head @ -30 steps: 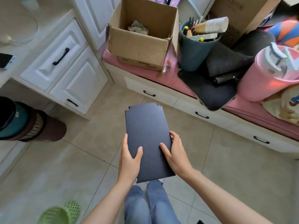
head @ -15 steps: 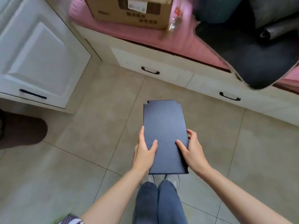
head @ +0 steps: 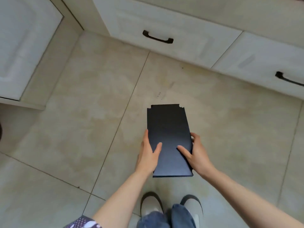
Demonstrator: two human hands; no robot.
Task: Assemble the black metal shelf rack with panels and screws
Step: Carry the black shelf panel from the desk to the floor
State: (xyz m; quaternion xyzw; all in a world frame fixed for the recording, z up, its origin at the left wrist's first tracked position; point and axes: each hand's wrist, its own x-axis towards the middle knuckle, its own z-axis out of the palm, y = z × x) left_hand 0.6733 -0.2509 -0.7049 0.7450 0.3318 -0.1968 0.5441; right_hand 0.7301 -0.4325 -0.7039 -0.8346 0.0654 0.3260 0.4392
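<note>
The black panel is held flat above the tiled floor, its long axis pointing away toward the drawers. The left hand grips its left edge and the right hand its right edge, thumbs on top near its close end.

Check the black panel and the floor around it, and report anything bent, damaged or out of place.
Nothing stands out. The black panel looks flat and unbent, its notched corners even, held level by the left hand and right hand. The tiled floor shows only faint stains and a few dark specks.
</note>
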